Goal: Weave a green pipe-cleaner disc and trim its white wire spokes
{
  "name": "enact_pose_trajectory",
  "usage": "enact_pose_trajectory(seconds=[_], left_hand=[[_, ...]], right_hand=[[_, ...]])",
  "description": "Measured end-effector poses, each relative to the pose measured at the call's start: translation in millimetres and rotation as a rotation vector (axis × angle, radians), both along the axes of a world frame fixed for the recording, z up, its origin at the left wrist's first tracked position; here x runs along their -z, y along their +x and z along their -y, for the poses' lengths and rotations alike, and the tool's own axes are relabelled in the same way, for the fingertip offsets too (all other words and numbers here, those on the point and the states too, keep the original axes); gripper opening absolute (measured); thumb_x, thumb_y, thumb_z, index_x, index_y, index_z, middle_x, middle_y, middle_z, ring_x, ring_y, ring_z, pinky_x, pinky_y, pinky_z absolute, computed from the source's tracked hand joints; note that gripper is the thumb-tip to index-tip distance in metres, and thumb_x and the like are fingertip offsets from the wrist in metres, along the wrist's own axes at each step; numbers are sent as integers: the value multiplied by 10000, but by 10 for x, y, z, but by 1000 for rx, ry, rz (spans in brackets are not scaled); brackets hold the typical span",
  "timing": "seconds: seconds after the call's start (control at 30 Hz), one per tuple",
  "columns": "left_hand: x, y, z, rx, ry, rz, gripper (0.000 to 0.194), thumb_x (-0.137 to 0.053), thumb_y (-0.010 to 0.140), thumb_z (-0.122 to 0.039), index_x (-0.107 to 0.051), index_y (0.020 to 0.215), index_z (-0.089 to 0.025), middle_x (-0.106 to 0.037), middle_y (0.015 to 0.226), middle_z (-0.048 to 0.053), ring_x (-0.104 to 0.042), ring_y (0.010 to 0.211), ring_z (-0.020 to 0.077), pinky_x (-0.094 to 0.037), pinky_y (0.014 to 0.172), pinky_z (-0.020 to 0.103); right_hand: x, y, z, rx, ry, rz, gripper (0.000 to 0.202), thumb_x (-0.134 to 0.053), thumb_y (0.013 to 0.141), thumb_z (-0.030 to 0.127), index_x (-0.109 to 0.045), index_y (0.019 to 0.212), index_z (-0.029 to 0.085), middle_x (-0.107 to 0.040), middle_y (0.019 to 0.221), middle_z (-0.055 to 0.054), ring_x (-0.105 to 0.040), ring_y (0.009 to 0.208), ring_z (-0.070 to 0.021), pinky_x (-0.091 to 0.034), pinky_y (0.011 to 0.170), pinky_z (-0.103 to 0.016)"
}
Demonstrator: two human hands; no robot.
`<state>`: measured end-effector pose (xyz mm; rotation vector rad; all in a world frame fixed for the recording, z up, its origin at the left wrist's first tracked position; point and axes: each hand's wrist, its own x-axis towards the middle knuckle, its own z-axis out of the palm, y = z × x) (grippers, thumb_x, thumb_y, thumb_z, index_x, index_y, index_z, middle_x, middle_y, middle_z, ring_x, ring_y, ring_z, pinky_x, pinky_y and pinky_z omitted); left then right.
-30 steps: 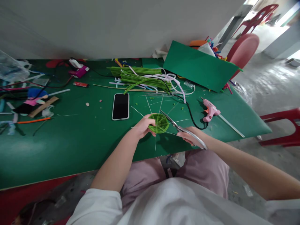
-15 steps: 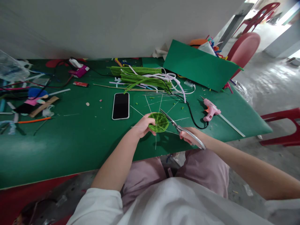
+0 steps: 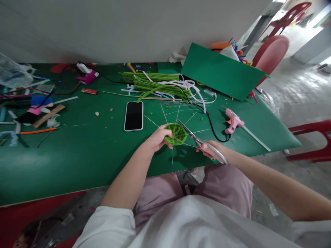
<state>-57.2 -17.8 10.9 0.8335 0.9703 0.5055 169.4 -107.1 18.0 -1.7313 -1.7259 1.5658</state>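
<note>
A small round green woven piece (image 3: 178, 134) has several thin wires sticking out all around its rim. My left hand (image 3: 159, 137) grips it at its left edge, thumb over the inside. In my right hand (image 3: 207, 150) is a pair of scissors (image 3: 212, 150), whose blades point up and left and reach the right side of the green piece. Beyond my hands lie loose wires, small green scraps and a bundle of green fuzzy stems (image 3: 155, 81).
On the green table (image 3: 77, 165) are a phone (image 3: 133, 116), a pink glue gun (image 3: 232, 120) with a black cord, a green board (image 3: 222, 72), a red lighter-like item (image 3: 89, 91) and a doll-like figure (image 3: 38, 105). Red chairs (image 3: 271, 51) stand at the right.
</note>
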Motion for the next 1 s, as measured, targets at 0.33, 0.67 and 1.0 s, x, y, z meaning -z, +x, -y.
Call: enact_pose_trajectory(seconds=[0.33,0.67,1.0], left_hand=[[22,-4,-10,25,15,-1,663,-477,578,-74,-357,1228,-127,-561,694,13,-555,427,132,-471,345,265],[52,-11,-17,38,38,5,660,-478,578,-82,-361,1226,-120,-590,732,38,-554,430,127,-469,344,256],[55,-9,-13,39,31,-10,659,-475,581,-79,-356,1228,-124,-578,700,23,-544,419,125,-467,352,259]], right_hand=[[99,53,9,-18,-4,-60,732,-296,688,772,-558,881,117,-377,519,40,-347,425,-78,-304,398,-216],[86,45,17,-28,14,-74,774,-275,667,794,-564,897,114,-378,520,40,-342,429,-79,-310,403,-218],[62,25,12,-14,-20,-79,773,-285,655,802,-556,889,116,-363,503,48,-333,414,-77,-291,398,-224]])
